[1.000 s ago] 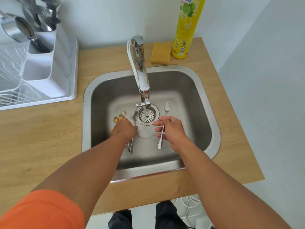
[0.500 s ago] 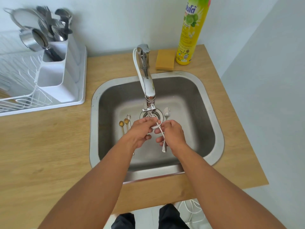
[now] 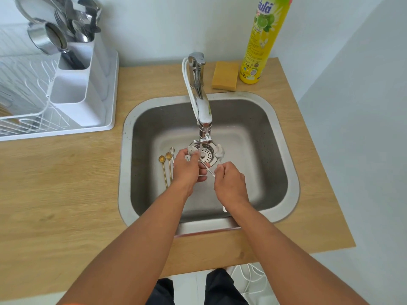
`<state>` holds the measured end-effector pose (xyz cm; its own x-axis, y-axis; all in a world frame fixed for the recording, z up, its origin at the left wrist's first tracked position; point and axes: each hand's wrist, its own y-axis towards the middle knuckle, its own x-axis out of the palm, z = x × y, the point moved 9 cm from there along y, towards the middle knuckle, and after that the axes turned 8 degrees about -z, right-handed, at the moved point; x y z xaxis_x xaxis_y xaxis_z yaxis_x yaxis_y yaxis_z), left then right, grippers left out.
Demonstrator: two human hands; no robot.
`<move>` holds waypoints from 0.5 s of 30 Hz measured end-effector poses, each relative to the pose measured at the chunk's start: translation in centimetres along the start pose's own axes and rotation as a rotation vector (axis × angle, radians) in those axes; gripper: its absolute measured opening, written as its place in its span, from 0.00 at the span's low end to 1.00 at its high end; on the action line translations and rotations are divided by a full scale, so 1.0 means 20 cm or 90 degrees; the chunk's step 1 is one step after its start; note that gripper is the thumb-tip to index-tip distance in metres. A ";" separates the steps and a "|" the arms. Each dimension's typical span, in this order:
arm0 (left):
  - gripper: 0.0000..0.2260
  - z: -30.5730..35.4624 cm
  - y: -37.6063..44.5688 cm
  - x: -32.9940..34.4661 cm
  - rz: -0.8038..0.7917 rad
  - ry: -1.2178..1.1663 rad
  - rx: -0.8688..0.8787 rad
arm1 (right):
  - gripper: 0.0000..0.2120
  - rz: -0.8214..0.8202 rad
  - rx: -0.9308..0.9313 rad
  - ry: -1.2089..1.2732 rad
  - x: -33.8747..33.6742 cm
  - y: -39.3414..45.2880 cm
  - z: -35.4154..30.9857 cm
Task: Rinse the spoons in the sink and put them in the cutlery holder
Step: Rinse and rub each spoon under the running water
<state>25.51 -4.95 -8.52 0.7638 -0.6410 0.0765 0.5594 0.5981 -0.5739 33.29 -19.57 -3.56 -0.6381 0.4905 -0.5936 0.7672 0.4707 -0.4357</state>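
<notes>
A silver spoon point(image 3: 208, 169) is held over the drain of the steel sink point(image 3: 124, 172), in the thin stream from the faucet point(image 3: 201, 106). My left hand point(image 3: 187, 170) grips its bowl end and my right hand point(image 3: 230, 183) pinches its handle. A second silver spoon point(image 3: 220, 154) lies on the sink floor, its handle passing under my right hand. Two gold spoons point(image 3: 165, 164) and a small silver one point(image 3: 172, 150) lie side by side left of my left hand. The white cutlery holder point(image 3: 77, 100) stands at the back left, with cutlery in its far compartments.
A white wire dish rack point(image 3: 24, 102) on a tray fills the far left of the wooden counter point(image 3: 55, 194). A yellow sponge point(image 3: 225, 75) and a tall yellow detergent bottle point(image 3: 262, 40) stand behind the sink on the right. A metal strainer point(image 3: 47, 38) leans in the holder.
My left hand left the spoons on the sink floor and joined my right hand at the drain. Both now hold one silver spoon under the water. The view shifted left and down.
</notes>
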 end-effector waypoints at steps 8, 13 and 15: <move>0.19 -0.01 -0.02 0.00 0.096 -0.121 -0.051 | 0.15 0.010 -0.019 0.013 -0.04 0.01 -0.05; 0.06 0.02 0.01 0.02 0.009 -0.093 -0.013 | 0.16 0.018 -0.005 -0.024 -0.10 0.00 0.01; 0.08 0.05 0.00 0.04 -0.037 -0.038 0.033 | 0.16 0.019 0.004 -0.024 -0.13 0.00 0.04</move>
<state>26.52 -5.00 -7.77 0.7465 -0.6465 0.1573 0.6179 0.5860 -0.5242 34.98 -21.37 -2.63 -0.6120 0.4763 -0.6313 0.7863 0.4518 -0.4215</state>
